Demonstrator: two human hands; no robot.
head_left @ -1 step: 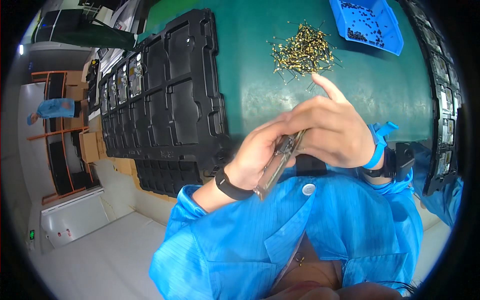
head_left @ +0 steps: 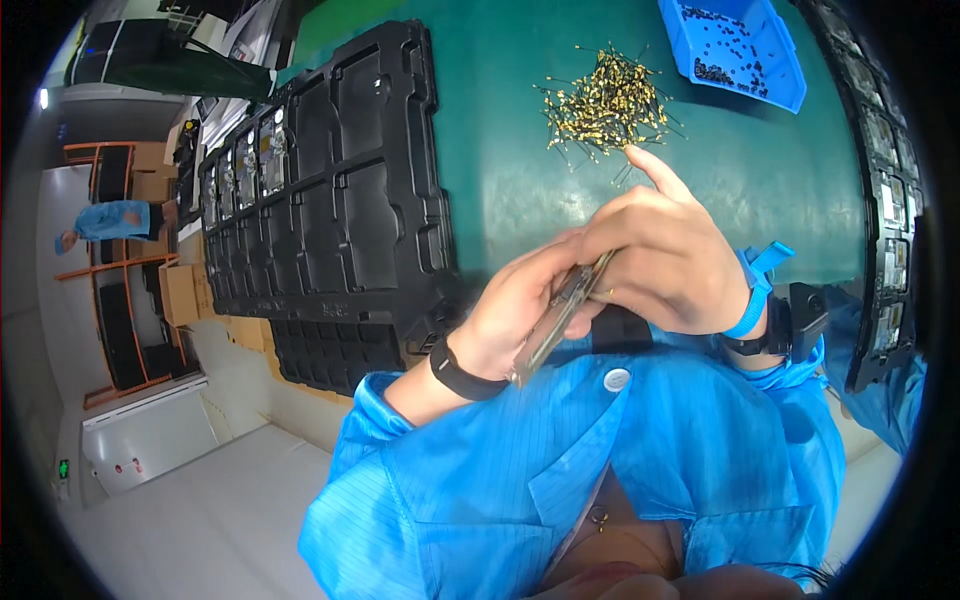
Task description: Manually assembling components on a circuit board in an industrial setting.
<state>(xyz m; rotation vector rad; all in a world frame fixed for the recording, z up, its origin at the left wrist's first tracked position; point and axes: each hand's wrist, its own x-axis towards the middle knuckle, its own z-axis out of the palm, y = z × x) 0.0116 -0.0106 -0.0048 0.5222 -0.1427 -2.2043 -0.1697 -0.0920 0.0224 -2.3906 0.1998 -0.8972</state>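
Your left hand (head_left: 515, 300) is pinching the thin flat piece (head_left: 543, 342), which is standing tilted between both hands in front of your chest, its lower end pointing toward your body. Your right hand (head_left: 665, 265) is bending its fingers over the upper end, while its index finger (head_left: 660, 178) is stretching away, toward the heap; what the hidden fingertips are doing, pressing or only resting, I cannot tell. For doing this well, the left hand should be carrying the weight by the edges, so that the right fingers are working lightly and are not twisting the piece. It would also be wise to be turning the fine area toward your eyes, because now your own knuckles are covering it. Just beyond the index fingertip, the heap of thin black cables with gold-coloured ends (head_left: 610, 100) is lying on the green worktop (head_left: 520, 200); be careful that this finger is not catching a loose strand. Farther out, the blue bin (head_left: 787, 60) is holding small black parts, and black trays are standing at left (head_left: 430, 220) and right (head_left: 868, 350), both carrying similar-looking flat units.
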